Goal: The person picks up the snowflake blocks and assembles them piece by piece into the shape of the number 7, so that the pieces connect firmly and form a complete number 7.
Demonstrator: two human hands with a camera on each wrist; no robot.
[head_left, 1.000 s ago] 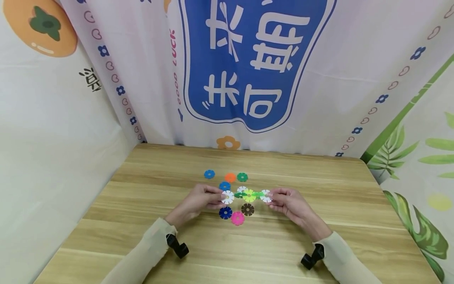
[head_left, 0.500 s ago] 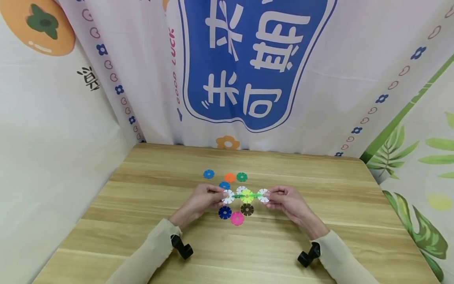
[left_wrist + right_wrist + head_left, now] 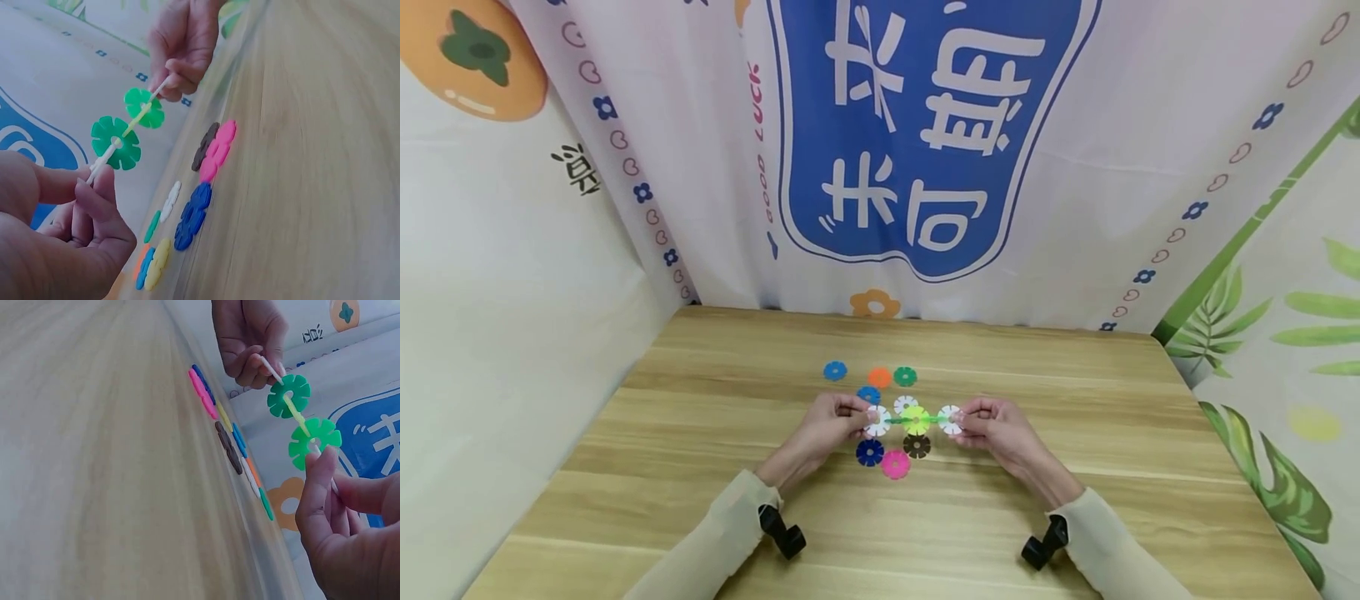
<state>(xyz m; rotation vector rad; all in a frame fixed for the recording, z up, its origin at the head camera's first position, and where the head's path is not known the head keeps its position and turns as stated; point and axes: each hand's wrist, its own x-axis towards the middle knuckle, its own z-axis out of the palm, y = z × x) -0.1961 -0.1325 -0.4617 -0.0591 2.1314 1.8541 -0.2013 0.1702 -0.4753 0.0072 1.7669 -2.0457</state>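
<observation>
Between both hands hangs a straight row of linked notched plastic discs above the table. My left hand (image 3: pixel 820 437) pinches the white disc (image 3: pixel 881 427) at the left end between thumb and fingers. At the other end, my right hand (image 3: pixel 1017 442) pinches another white disc (image 3: pixel 945 427). Inward from the left come a dark green disc (image 3: pixel 129 152), a yellow disc (image 3: pixel 922 422) and a light green disc (image 3: pixel 326 430). Neighbouring discs stand crosswise in each other's slots. In the head view both green discs appear edge-on; the wrist views show their faces.
Loose discs lie flat on the wooden table (image 3: pixel 880 542): blue (image 3: pixel 828 372), orange (image 3: pixel 874 380), green (image 3: pixel 898 378) and white (image 3: pixel 906 400) ones behind. Navy (image 3: pixel 861 455), pink (image 3: pixel 887 468) and brown (image 3: pixel 909 448) lie nearer. A yellow loose disc (image 3: pixel 161 257) shows in the left wrist view.
My hands have come slightly closer together, and the row looks straighter. Both keep their pinch on the white end discs. The head view has shifted a little.
</observation>
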